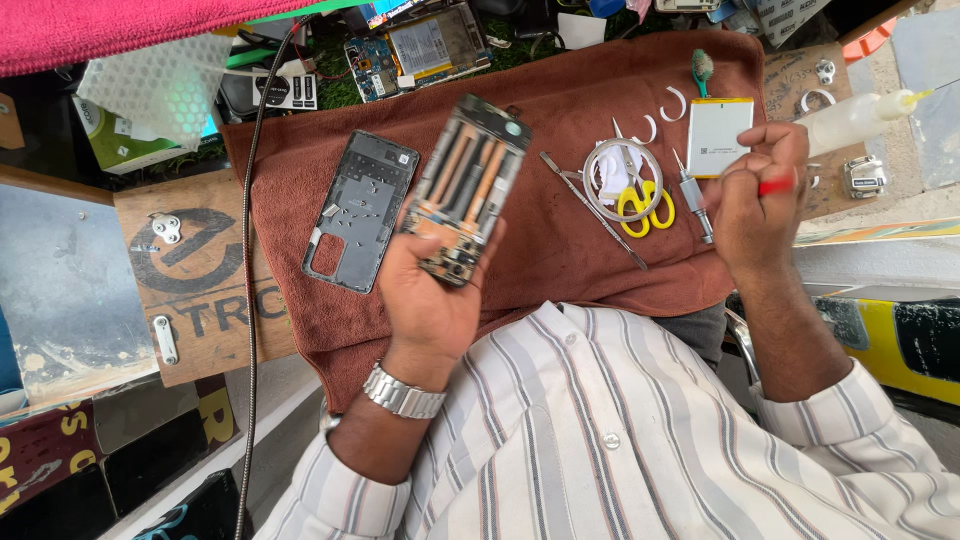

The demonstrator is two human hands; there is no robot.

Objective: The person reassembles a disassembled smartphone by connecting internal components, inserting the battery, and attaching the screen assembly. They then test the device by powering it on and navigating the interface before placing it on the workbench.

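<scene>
A: Left hand (pixel 432 290)?
B: Fingers wrapped around an opened phone (pixel 466 187), back cover off, held above the brown towel (pixel 560 250).
A: Right hand (pixel 755 200)?
B: Closed on a small red tool (pixel 777 185), raised over the towel's right edge.
A: Nearby items?
B: Phone back cover (pixel 358 210) lies left of the phone; yellow scissors (pixel 640 195) and a white battery (pixel 718 137) lie between the hands.

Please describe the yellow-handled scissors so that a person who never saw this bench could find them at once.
Start from the brown towel spread across the bench. To the left of the right hand, the scissors lie partly under a ring of white tape, between two slim metal tools. They are the only thing on the towel with yellow loop handles.
</scene>
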